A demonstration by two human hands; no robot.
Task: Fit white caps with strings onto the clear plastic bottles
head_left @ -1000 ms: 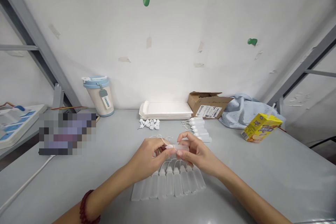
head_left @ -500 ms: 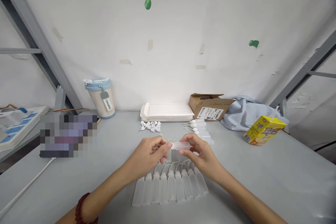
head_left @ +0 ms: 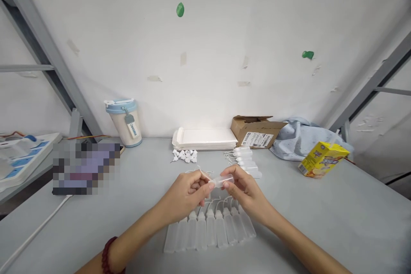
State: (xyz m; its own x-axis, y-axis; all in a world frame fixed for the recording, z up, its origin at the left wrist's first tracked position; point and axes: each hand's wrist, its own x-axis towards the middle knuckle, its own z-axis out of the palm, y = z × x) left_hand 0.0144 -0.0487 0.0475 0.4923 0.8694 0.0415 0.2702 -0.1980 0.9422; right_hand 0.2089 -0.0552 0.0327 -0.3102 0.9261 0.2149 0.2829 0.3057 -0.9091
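A small translucent squeeze bottle (head_left: 224,180) is held nearly level between both hands, above the desk. My left hand (head_left: 191,190) pinches its cap end, thumb against the cap, and the fingers partly cover it. My right hand (head_left: 242,188) grips the bottle's body near its bottom end between thumb and fingers. Below the hands lies a row of several similar bottles (head_left: 210,231), their thin bent tubes pointing away from me. Past the hands sits a small heap of white caps (head_left: 184,155). More small bottles (head_left: 244,158) with thin tubes lie stacked to its right.
White padded envelopes (head_left: 205,138) and an open cardboard box (head_left: 257,132) stand against the wall. A blue-lidded cup (head_left: 125,124), a blurred phone (head_left: 86,169) and a power strip (head_left: 28,158) are at left. At right are a blue cloth (head_left: 293,139) and a yellow drink carton (head_left: 323,160).
The held bottle has tilted slightly, its bottom end a little higher. My left hand has shifted slightly right and down, and the whole view has moved a little.
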